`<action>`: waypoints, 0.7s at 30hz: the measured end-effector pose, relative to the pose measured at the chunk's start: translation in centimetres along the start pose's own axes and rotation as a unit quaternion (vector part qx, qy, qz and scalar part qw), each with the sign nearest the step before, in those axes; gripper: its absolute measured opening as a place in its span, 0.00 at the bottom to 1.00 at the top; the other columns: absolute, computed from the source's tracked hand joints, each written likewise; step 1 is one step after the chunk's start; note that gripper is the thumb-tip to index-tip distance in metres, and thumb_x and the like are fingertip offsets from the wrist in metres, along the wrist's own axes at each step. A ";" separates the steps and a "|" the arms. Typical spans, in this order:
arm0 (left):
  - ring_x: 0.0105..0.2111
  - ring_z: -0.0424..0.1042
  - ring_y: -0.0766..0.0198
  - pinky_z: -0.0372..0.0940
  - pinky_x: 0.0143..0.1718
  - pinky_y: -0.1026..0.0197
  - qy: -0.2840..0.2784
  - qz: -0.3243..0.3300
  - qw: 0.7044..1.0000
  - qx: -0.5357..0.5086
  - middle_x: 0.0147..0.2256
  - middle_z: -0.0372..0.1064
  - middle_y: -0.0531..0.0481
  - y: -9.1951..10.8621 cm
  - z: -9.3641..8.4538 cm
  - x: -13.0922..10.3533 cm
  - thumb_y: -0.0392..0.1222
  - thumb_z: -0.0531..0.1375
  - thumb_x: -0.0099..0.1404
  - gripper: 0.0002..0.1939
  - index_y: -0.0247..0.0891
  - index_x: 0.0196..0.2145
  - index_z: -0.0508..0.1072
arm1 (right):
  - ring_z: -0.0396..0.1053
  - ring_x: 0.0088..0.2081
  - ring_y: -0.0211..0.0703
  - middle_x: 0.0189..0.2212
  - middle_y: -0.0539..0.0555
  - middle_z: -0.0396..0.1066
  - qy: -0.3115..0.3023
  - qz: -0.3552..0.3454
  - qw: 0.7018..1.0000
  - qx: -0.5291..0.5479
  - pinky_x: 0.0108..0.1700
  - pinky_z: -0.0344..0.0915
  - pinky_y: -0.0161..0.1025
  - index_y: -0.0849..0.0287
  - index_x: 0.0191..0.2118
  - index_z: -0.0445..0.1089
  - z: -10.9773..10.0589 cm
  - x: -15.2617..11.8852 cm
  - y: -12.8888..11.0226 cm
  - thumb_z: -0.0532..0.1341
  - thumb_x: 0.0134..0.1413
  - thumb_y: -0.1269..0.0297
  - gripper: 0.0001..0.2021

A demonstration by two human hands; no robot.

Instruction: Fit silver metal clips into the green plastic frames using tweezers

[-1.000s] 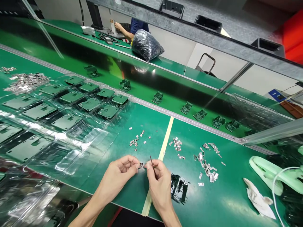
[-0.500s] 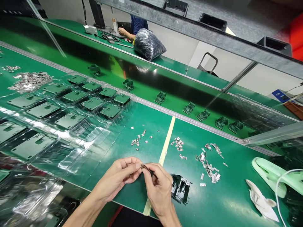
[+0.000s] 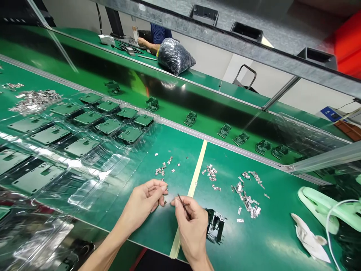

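Observation:
Over the green table, my left hand (image 3: 149, 199) has its fingers pinched together, with small metal bits showing at the fingertips. Just right of it, my right hand (image 3: 191, 222) grips a thin dark rod (image 3: 182, 203) that points up and to the left. A gap separates the two hands. A black framed part (image 3: 216, 225) stands on the table beside my right hand. Small metal pieces (image 3: 161, 169) lie beyond my left hand, and another little group (image 3: 211, 173) sits to the right of the yellow tape (image 3: 197, 169).
Clear plastic trays (image 3: 75, 163) with green-looking plates fill the left side. Metal strips (image 3: 249, 203) are scattered at right, near a white cloth (image 3: 308, 235) and a light green object (image 3: 324, 205). Another person's hand (image 3: 143, 42) shows across the divider, beside a wrapped bag (image 3: 175, 56).
My hands have moved apart. The rod's tip has left my left fingertips, and small metal bits now show there.

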State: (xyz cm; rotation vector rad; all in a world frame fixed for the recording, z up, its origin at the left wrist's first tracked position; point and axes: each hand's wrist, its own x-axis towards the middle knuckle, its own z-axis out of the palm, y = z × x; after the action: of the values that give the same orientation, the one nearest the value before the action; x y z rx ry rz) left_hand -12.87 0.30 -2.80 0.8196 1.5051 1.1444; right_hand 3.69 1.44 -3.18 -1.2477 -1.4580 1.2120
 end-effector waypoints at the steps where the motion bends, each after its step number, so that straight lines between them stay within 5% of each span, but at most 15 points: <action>1: 0.23 0.64 0.67 0.59 0.29 0.62 0.015 0.024 0.999 0.033 0.28 0.70 0.52 -0.1 0.0 0.1 0.57 0.62 0.69 0.20 0.36 0.45 0.77 | 0.65 0.22 0.36 0.22 0.49 0.71 -0.009 0.023 1.000 0.019 0.25 0.62 0.33 0.59 0.37 0.79 0.0 -0.1 -0.2 0.64 0.65 0.57 0.12; 6: 0.28 0.69 0.65 0.65 0.37 0.58 0.060 0.128 0.979 0.147 0.41 0.70 0.49 -0.2 -0.4 -0.4 0.55 0.55 0.74 0.20 0.41 0.50 0.79 | 0.72 0.29 0.41 0.24 0.50 0.72 -0.014 0.061 0.997 0.035 0.31 0.66 0.33 0.59 0.38 0.77 -0.6 -0.7 -0.7 0.63 0.67 0.52 0.15; 9: 0.28 0.69 0.65 0.66 0.34 0.59 0.067 0.138 0.972 0.177 0.43 0.71 0.49 -0.4 -1.4 -1.3 0.54 0.53 0.76 0.20 0.43 0.55 0.76 | 0.70 0.28 0.39 0.27 0.50 0.73 -0.030 0.057 0.998 0.018 0.29 0.64 0.32 0.58 0.39 0.75 -1.4 -1.5 -0.9 0.61 0.69 0.51 0.15; 13: 0.41 0.74 0.60 0.66 0.44 0.59 0.037 0.152 0.959 0.235 0.45 0.73 0.49 -0.9 -2.2 -3.4 0.51 0.56 0.76 0.13 0.45 0.48 0.78 | 0.70 0.27 0.38 0.26 0.49 0.73 -0.053 0.029 0.998 -0.010 0.29 0.63 0.32 0.56 0.44 0.76 -2.3 -3.0 -1.1 0.56 0.73 0.53 0.15; 16: 0.43 0.73 0.58 0.66 0.45 0.58 -0.016 0.191 0.934 0.300 0.41 0.73 0.50 -1.8 -1.6 -4.9 0.48 0.60 0.75 0.10 0.46 0.48 0.77 | 0.68 0.24 0.36 0.25 0.48 0.72 -0.062 0.019 0.998 -0.020 0.27 0.60 0.32 0.55 0.45 0.76 -2.5 -4.1 -0.9 0.55 0.74 0.53 0.15; 21: 0.39 0.68 0.59 0.63 0.41 0.58 -0.001 0.269 0.901 0.341 0.38 0.72 0.49 -3.3 0.1 -5.5 0.40 0.57 0.76 0.09 0.45 0.43 0.79 | 0.68 0.23 0.37 0.24 0.48 0.73 -0.061 -0.007 0.998 -0.034 0.26 0.62 0.32 0.55 0.42 0.76 -2.5 -5.5 -0.3 0.56 0.73 0.55 0.14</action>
State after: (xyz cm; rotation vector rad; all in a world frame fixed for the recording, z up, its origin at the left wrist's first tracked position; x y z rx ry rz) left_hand -11.27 -5.77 -4.15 1.8025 1.7543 0.9781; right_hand 6.92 -3.66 -2.53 -1.2246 -1.6063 1.2575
